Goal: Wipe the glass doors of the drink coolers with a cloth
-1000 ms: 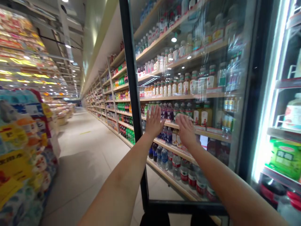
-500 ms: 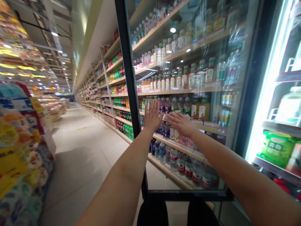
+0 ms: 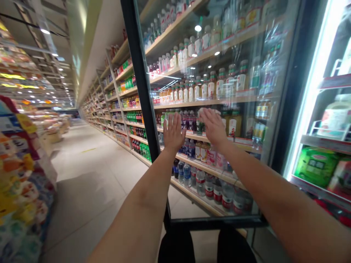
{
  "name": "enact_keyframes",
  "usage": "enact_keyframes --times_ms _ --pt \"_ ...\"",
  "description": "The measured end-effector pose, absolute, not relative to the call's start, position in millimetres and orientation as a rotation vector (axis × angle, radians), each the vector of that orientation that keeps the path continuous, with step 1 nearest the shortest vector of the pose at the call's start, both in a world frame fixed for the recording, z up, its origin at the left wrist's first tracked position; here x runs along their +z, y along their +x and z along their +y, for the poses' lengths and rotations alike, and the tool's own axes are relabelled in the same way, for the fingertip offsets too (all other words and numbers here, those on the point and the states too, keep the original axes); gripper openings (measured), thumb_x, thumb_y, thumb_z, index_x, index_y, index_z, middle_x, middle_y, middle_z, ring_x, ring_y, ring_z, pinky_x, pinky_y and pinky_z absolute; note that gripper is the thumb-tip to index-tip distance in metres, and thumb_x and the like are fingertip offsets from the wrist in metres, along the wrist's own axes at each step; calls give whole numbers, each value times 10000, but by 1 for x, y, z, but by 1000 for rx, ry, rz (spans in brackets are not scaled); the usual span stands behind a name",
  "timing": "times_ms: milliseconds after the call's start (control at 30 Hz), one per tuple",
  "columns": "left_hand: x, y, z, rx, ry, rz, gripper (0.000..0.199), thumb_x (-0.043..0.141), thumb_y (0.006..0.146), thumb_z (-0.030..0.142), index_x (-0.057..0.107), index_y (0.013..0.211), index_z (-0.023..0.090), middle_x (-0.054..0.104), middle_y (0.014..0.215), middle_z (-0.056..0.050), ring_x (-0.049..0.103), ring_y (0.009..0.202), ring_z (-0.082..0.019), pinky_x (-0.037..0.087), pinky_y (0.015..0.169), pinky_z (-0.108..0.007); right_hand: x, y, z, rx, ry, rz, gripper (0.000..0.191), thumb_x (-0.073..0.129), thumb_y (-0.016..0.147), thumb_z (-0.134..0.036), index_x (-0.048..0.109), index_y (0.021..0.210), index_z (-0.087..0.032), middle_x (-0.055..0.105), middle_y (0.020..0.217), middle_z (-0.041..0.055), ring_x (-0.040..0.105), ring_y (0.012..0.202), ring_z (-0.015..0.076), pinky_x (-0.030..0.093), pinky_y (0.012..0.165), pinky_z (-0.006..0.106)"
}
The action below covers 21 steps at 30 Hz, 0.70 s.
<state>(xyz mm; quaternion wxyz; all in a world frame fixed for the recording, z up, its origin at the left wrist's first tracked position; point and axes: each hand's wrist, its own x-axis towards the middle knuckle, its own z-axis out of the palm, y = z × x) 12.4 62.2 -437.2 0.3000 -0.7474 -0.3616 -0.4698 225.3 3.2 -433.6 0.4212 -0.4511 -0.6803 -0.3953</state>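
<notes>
My left hand (image 3: 174, 132) is raised with its fingers spread, at or very near the glass door (image 3: 219, 76) of a refrigerated drinks case. My right hand (image 3: 212, 126) is open beside it, palm toward the same pane, and holds nothing. Whether either palm touches the glass I cannot tell. Behind the glass, rows of bottled drinks stand on wooden shelves, and clear water bottles with red labels (image 3: 200, 182) sit on a lower shelf below my hands. The black door frame (image 3: 139, 73) runs just left of my left hand.
A lit case section (image 3: 315, 164) with a green package stands to the right. A long tiled aisle (image 3: 93, 171) runs left, between wall shelving (image 3: 117, 106) and a stacked, colourful display (image 3: 22, 175). My dark trousers (image 3: 197, 248) show at the bottom.
My right hand has risen, its fingers turning from leftward to upward. The whole view has swung, so the door frame and shelves sit further left. My left hand stays open.
</notes>
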Motion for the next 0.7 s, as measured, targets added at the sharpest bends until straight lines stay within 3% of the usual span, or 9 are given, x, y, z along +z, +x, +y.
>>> enact_keyframes --times_ms 133,267,467,700 --pt "-437 13 64 -1277 -1985 -927 684 487 1056 341 305 1664 89 221 1733 -136 28 1630 -275 27 1355 -537 -456 218 2 -963 -1191 -1624 595 362 1031 -101 475 1608 -186 410 1665 113 279 1592 301 293 1277 585" --pt "-436 13 64 -1306 -1972 -900 679 491 1056 352 322 1656 85 240 1726 -146 59 1631 -277 44 1358 -527 -472 219 -3 -1006 -1071 -2074 561 471 997 -103 592 1519 -269 518 1600 45 407 1533 235 306 1290 487" --pt "-437 13 62 -1320 -2002 -930 699 506 1037 341 313 1663 96 231 1731 -144 53 1631 -281 25 1356 -537 -436 242 -7 -978 -1265 -1514 581 402 1013 -111 503 1582 -168 392 1678 102 292 1586 297 296 1281 568" --pt "-436 14 62 -1313 -2011 -938 703 524 1031 323 312 1660 93 221 1735 -139 39 1631 -279 6 1355 -526 -436 245 -14 -1041 -1128 -2079 626 477 960 -49 537 1556 -233 455 1646 49 365 1552 273 298 1289 544"
